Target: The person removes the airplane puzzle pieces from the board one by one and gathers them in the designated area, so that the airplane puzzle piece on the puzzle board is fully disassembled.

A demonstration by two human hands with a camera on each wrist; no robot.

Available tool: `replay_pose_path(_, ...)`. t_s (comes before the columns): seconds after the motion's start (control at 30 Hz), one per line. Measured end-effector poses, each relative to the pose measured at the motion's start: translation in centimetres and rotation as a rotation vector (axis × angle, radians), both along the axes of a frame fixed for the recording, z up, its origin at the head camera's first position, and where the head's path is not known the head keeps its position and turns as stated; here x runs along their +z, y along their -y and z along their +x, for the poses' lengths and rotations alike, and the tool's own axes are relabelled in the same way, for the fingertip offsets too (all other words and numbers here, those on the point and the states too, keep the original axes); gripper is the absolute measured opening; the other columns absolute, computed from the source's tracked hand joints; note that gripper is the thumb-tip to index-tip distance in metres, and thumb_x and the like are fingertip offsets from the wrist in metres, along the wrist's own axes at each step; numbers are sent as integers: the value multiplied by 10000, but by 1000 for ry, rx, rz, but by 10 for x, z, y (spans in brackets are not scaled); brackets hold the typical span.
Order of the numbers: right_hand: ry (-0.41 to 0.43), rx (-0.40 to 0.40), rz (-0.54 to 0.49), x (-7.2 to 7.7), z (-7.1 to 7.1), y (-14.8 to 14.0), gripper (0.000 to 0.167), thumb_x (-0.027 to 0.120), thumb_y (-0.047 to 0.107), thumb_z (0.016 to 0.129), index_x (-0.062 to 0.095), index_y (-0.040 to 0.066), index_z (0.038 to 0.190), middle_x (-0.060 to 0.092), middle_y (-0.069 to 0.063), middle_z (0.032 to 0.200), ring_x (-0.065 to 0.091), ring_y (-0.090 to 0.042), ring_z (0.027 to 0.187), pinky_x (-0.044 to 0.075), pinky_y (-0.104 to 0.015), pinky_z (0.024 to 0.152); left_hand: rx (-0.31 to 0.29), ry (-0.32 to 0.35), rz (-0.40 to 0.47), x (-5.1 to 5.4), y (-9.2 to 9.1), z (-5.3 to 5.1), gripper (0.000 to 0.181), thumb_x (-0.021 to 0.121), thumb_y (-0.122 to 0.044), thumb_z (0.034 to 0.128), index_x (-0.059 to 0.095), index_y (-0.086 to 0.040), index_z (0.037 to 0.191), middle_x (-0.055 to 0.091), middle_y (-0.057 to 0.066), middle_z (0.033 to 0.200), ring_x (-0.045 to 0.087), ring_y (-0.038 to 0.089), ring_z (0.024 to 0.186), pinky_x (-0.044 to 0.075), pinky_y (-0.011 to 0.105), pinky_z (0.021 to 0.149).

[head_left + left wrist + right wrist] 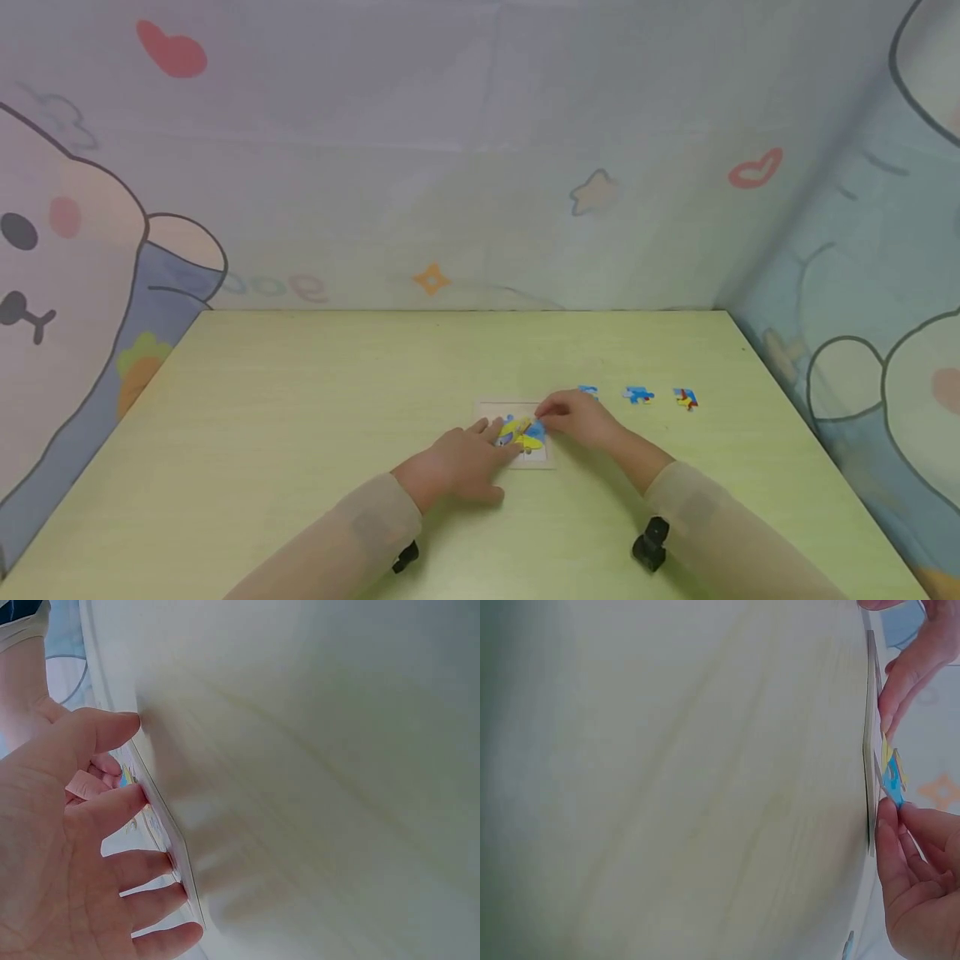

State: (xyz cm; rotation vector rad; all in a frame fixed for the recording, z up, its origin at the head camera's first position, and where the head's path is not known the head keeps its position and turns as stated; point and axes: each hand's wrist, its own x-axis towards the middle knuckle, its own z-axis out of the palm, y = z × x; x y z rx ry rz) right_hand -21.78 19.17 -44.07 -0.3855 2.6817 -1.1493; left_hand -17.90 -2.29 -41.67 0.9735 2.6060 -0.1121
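A flat white puzzle board lies on the table, with yellow and blue jigsaw pieces inside its frame. My left hand rests on the board's left side, fingers spread and straight, fingertips touching the board and the pieces. Between thumb and fingers my right hand pinches a blue and yellow puzzle piece, tilted up off the board at its right side. In the left wrist view, the left fingers reach over the board's edge and partly hide the pieces.
Loose puzzle pieces lie right of the board: one partly behind the right hand, a blue one and a red, yellow and blue one. The pale table meets a printed cloth backdrop behind and at both sides.
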Motion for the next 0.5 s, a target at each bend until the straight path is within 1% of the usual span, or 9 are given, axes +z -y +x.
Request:
replay_pose_path(0.17,28,-25,-41,-2,0,-4,91,629,87,880,702,83,934,658,9,908,569,-147,872,476,-318,792,2,-2,-4,-1,-1,0,646,581,-448,842,370,-314,1437,236,99,1517,252,304,1367,340,456,1008)
replay_pose_path(0.33,4,-6,-50,-4,2,-3,93,626,79,881,699,64,936,665,-14,924,583,-154,873,481,-326,792,0,0,-9,-4,-1,0,669,586,-456,839,352,-302,1447,226,102,1520,245,308,1369,337,451,1011)
replay_pose_path(0.5,-4,-26,-35,-4,2,-1,86,630,78,878,702,89,925,660,-1,929,584,-152,887,477,-337,809,-2,7,12,-3,-2,1,699,608,-434,828,338,-267,1451,242,127,1511,256,329,1360,329,456,1017)
